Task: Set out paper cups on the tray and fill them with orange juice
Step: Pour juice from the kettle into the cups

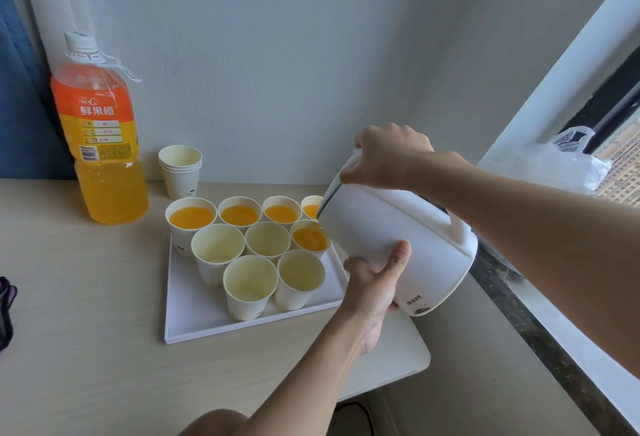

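I hold the white kettle in both hands, tipped down to the left over the right side of the tray. My right hand grips it from above, fingers curled round the top end of the handle beside the lid. My left hand cups it from below, thumb pressed flat up its side and fingers wrapped under the base. The spout end hangs just above the rim of the right-hand cup in the middle row, which has orange juice in it; I cannot tell whether any is running at this instant. The tray is white and lies on the pale wooden table, carrying nine paper cups packed close together. The back row has four cups, all with juice, and the one furthest right is half hidden behind the kettle. The other two cups in the middle row are empty, and so are the two front cups nearest me. Just behind the tray, near the wall, stands a short stack of spare cups. Further left, also at the back of the table, stands the big juice bottle, capped and a little under half full. A clear plastic bag sits on the window ledge to my right, and something dark and purple pokes in at the left edge of the table.
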### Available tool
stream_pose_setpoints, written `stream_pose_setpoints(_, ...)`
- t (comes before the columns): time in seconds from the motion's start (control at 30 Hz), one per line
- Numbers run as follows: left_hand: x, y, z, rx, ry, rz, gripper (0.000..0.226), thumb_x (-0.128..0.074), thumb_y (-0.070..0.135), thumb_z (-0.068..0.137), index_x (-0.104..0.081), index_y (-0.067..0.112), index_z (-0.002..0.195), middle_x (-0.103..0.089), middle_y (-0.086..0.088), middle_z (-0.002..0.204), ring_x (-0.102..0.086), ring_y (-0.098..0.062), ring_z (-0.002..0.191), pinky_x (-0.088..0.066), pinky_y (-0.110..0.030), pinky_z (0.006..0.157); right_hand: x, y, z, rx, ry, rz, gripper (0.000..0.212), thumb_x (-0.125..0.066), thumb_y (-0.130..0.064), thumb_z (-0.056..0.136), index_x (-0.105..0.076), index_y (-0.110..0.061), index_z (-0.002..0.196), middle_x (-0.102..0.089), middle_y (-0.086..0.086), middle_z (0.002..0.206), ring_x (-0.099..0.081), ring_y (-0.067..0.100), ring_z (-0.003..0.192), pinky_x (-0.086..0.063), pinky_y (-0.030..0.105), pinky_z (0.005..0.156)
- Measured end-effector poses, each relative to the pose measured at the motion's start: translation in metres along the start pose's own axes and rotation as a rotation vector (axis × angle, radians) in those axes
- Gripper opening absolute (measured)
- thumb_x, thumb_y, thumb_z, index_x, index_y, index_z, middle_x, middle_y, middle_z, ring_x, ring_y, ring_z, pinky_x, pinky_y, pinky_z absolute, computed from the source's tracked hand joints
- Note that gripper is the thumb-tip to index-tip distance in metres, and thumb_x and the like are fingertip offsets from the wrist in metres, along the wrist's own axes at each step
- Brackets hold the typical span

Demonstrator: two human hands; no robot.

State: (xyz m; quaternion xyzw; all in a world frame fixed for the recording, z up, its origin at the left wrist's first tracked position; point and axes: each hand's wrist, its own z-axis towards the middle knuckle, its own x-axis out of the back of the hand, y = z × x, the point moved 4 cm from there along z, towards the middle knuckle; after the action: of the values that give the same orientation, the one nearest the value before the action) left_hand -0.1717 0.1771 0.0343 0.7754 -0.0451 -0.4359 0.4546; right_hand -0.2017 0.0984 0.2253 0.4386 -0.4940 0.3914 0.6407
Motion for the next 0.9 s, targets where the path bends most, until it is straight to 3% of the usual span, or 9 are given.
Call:
stream_pose_setpoints(0.17, 0.006, 0.002, 0.0, -0.022, 0.012, 0.088, 0.09, -0.083, 0.058, 0.063, -0.038, 0.017, 0.13, -0.067, 0.002, 0.126, -0.063, -0.021, 0.12, -0.056, -0.055, 0.099, 0.001, 0.017, -0.009, -0.079, 0.055, 0.065, 0.034, -0.062, -0.045, 0.078, -0.064, -0.019, 0.099, -0.058, 0.002, 0.084, -0.055, 0.03, 0.082, -0.039, 0.03, 0.062)
stream_pose_setpoints(0.3, 0.011, 0.005, -0.001, -0.062, 0.033, 0.142, 0.087, -0.085, 0.059, 0.061, -0.04, 0.021, 0.124, -0.067, 0.003, 0.126, -0.063, -0.018, 0.121, -0.052, -0.052, 0.106, 0.002, 0.022, -0.016, -0.114, 0.073, 0.102, 0.031, -0.063, -0.046, 0.078, -0.062, -0.017, 0.09, -0.054, 0.0, 0.076, -0.054, 0.03, 0.077, -0.036, 0.029, 0.057)
stream_pose_setpoints(0.6, 0.018, 0.018, -0.014, -0.102, 0.084, 0.019, 0.11, -0.086, 0.07, 0.055, -0.043, 0.014, 0.14, -0.07, 0.006, 0.128, -0.066, -0.02, 0.121, -0.053, -0.061, 0.1, 0.02, -0.035, -0.01, 0.088, 0.061, 0.033, 0.025, -0.06, -0.04, 0.077, -0.05, -0.017, 0.074, -0.053, 0.002, 0.074, -0.051, 0.027, 0.07, -0.032, 0.026, 0.053)
stream_pose_setpoints(0.77, 0.022, 0.031, -0.024, -0.086, 0.132, -0.145, 0.118, -0.091, 0.07, 0.044, -0.044, 0.016, 0.137, -0.064, 0.001, 0.136, -0.064, -0.02, 0.124, -0.06, -0.048, 0.092, 0.026, -0.073, -0.003, 0.217, 0.048, -0.051, 0.029, -0.062, -0.041, 0.077, -0.053, -0.014, 0.078, -0.052, 0.004, 0.073, -0.049, 0.025, 0.065, -0.032, 0.025, 0.051)
stream_pose_setpoints(0.9, 0.026, 0.036, -0.026, -0.072, 0.15, -0.232, 0.116, -0.092, 0.068, 0.046, -0.041, 0.018, 0.137, -0.062, -0.004, 0.139, -0.063, -0.022, 0.125, -0.06, -0.049, 0.092, 0.026, -0.091, 0.002, 0.276, 0.044, -0.104, 0.029, -0.062, -0.04, 0.079, -0.047, -0.016, 0.074, -0.05, 0.003, 0.072, -0.044, 0.02, 0.06, -0.029, 0.025, 0.05)
